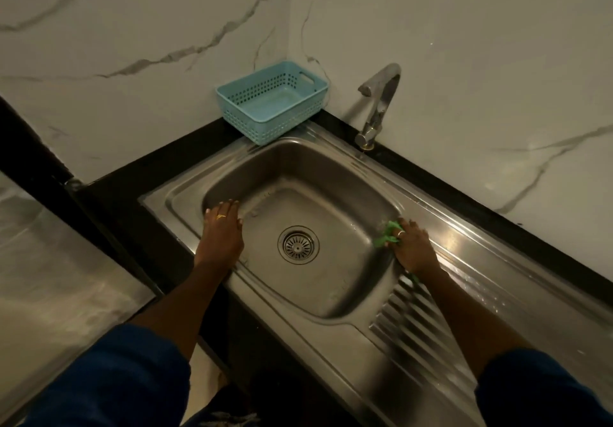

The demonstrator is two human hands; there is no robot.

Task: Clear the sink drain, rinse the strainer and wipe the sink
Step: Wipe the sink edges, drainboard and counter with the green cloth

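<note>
— What's your left hand doing?

— My left hand (pixel 221 227) lies flat on the left rim of the sink (pixel 185 201), left of centre in the frame, fingers spread wide and holding nothing; there's a ring on one finger.

— And the drain?

— The strainer (pixel 298 245) sits in its hole at the middle of the basin floor, at the centre of the frame, between my two hands and well apart from both.

— What's behind it?

— A light blue basket (pixel 270 101) above centre, on the dark counter (pixel 139 181) in the corner, its near end over the sink's back rim. To its right stands the tap (pixel 378 108), spout curving left.

— Your right hand?

— My right hand (pixel 411 247), right of centre, is closed over a green cloth (pixel 386 234), pressing it on the basin's right edge, just above the ribbed drainboard (pixel 414 320).
</note>
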